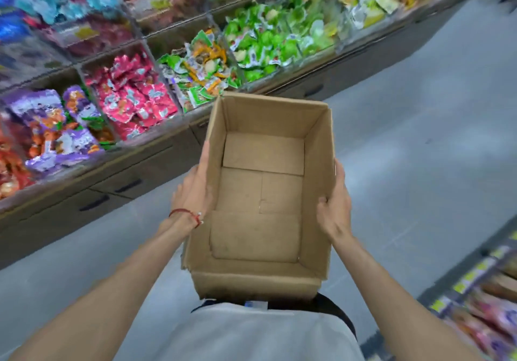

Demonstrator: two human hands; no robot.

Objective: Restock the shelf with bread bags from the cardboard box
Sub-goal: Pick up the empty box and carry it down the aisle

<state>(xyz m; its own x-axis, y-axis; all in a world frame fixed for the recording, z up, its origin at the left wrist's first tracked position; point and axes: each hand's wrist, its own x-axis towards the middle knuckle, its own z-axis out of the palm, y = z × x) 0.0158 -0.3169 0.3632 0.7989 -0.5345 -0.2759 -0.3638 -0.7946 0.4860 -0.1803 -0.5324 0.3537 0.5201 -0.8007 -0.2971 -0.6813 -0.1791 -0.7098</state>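
We hold the brown cardboard box [263, 192] at centre, before our torso and above the grey floor [419, 142]. Its inside is bare, with no bread bags in it. Our left hand [193, 190] presses flat on the 9 o'clock wall, fingers straight. Our right hand [335, 206] grips the 3 o'clock wall, thumb hooked over the rim. The grey shelf of clear bins [145, 162] lies at 10 o'clock. Judgement: restocking looks finished, so we keep the squeeze even and the box level.

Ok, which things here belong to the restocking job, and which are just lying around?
Job: cardboard box, empty; left hand and right hand carrying it; shelf.
Just around: pink packets, green packets, purple packets, floor, drawers below.
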